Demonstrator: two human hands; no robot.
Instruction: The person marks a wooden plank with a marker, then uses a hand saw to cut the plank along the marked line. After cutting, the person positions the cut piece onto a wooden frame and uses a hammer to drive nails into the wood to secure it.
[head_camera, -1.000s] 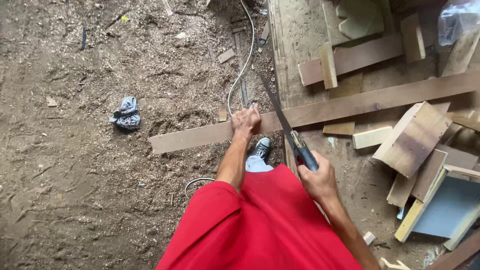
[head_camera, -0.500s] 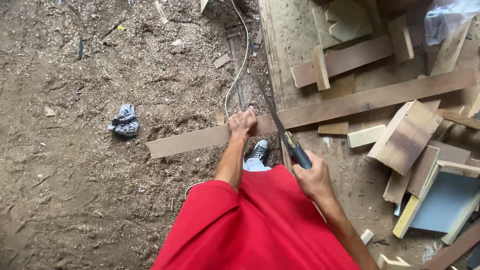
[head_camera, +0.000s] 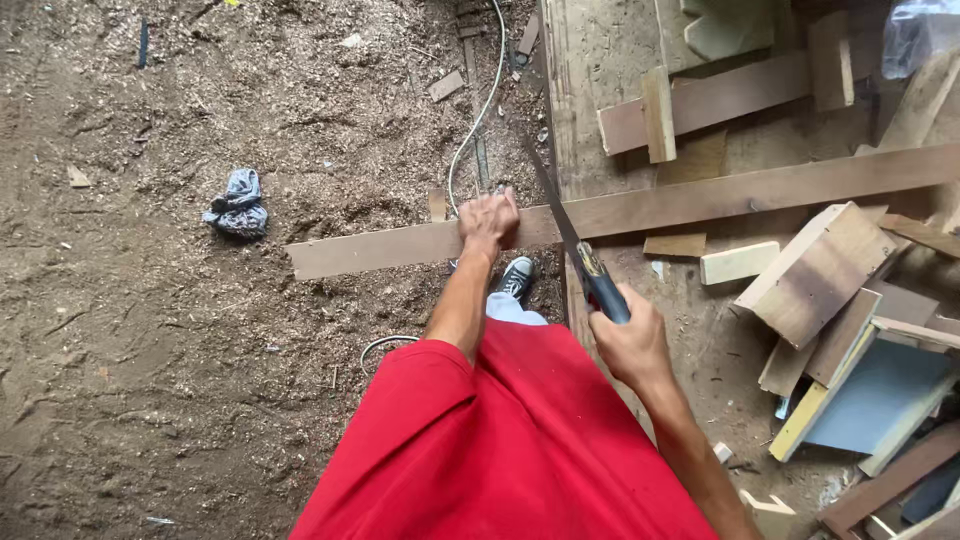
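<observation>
While the left hand (head_camera: 488, 218) presses one plank (head_camera: 640, 210), the right hand (head_camera: 628, 345) grips one handsaw (head_camera: 570, 235).

Red shirt (head_camera: 500, 440), bare forearms, dark sneaker (head_camera: 515, 278)

Soft even daylight, sharp focus

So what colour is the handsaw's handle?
Handsaw handle: dark blue with a yellowish band near the blade, seen in the head view.
</observation>
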